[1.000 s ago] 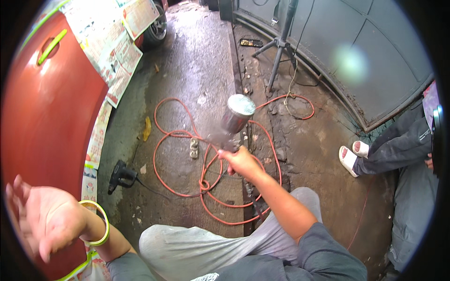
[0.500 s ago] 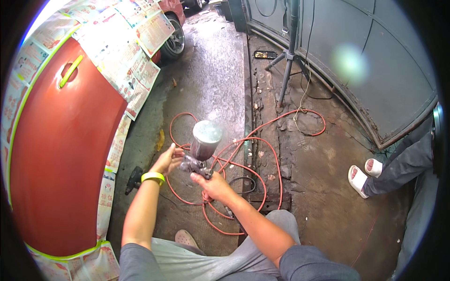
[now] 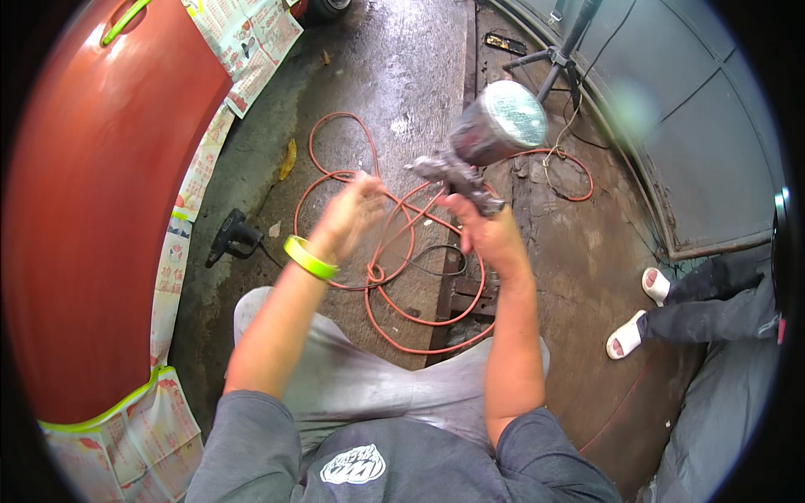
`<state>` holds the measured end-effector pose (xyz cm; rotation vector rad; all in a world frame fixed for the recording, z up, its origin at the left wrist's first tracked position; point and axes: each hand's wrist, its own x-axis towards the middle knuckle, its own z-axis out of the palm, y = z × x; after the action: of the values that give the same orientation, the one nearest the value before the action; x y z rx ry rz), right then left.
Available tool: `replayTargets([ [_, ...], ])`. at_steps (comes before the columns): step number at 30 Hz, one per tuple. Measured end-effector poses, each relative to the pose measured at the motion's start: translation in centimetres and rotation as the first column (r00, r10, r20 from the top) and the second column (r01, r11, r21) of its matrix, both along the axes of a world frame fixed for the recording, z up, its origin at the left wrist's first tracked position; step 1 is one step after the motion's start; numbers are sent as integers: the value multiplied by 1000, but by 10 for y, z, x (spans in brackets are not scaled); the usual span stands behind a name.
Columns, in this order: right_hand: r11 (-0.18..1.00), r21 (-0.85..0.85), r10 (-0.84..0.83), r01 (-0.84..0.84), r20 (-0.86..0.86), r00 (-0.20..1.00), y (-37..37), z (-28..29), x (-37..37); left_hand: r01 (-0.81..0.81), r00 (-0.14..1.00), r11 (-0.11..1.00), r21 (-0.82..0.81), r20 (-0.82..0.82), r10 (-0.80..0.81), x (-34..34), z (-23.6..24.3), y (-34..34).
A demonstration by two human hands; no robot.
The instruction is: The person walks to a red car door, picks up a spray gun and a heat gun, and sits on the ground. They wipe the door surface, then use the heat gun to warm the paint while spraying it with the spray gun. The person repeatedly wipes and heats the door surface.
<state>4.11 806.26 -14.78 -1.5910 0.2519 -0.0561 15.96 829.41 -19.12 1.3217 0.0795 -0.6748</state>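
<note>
My right hand [image 3: 496,239] is closed round the grip of a paint spray gun [image 3: 459,178]. The gun's cup [image 3: 482,130], with a pale round lid, tilts up and to the right, and the nozzle end points left. To the left of the gun, my left hand [image 3: 354,211] hangs apart from it, blurred, with fingers stretched out and nothing in them. A yellow-green band [image 3: 310,257] circles that wrist. At the left stands a glossy red-orange car panel [image 3: 101,218], bordered by newspaper masking [image 3: 194,176] and bright green tape.
A red air hose [image 3: 369,289] lies in loops on the floor before me. Left of it rests a black heat-gun-like tool [image 3: 231,237] with a cord. Beyond are a tripod stand [image 3: 558,63] and a grey metal gate [image 3: 713,142]. Another person's sandalled foot [image 3: 625,337] is at the right.
The spray gun has swung right and up in my right hand, its cup now tilted. My left hand has come away from the gun. The view has shifted, showing less of the panel's top.
</note>
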Motion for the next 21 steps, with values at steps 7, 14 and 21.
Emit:
replayTargets([
  [7, 981, -5, -194, 195, 70, 978, 63, 40, -2, 800, 600, 583, 139, -160, -784, -206, -184, 6],
  [14, 978, -65, -194, 201, 93, 977, 127, 64, -10, 940, 337, 336, -64, 0, -941, -242, -199, -35],
  [21, 968, -250, -33, 18, -58, 998, 185, 118, 7, 875, 456, 462, 144, 73, -887, -253, -233, -54],
])
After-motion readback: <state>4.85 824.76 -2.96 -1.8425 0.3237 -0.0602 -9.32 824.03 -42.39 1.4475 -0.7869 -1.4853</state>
